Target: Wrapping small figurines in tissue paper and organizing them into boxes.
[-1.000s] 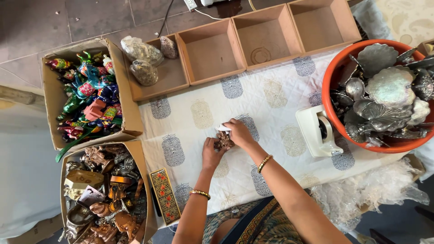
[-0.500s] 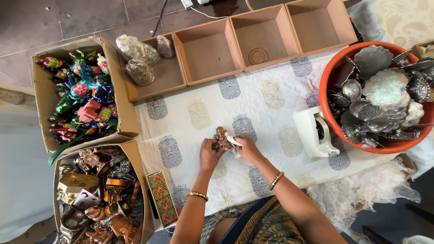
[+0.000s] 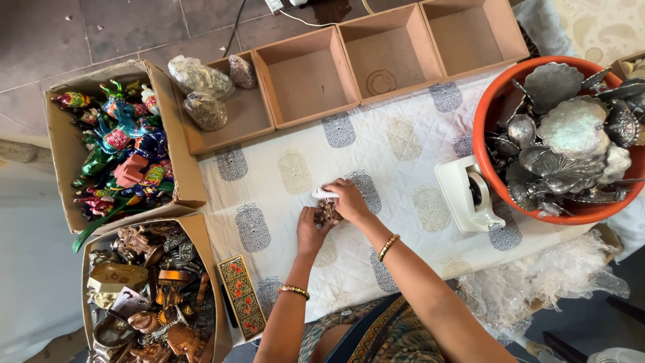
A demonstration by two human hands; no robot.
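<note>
Two cardboard boxes sit at the left, one of bright painted figurines (image 3: 114, 148), one of brown carved pieces (image 3: 144, 296). On the quilted desk cloth (image 3: 282, 175) the left hand (image 3: 310, 232) reaches up, fingers curled about a small brown carved figurine (image 3: 328, 212). The right hand (image 3: 349, 199) bends over it, fingers pinching a white strip (image 3: 322, 193). A white tape dispenser (image 3: 467, 195) and an orange tub of metal dishes (image 3: 490, 168) stand right.

Open cloth (image 3: 396, 144) between trays (image 3: 306, 77) and tape dispenser (image 3: 467, 195).
</note>
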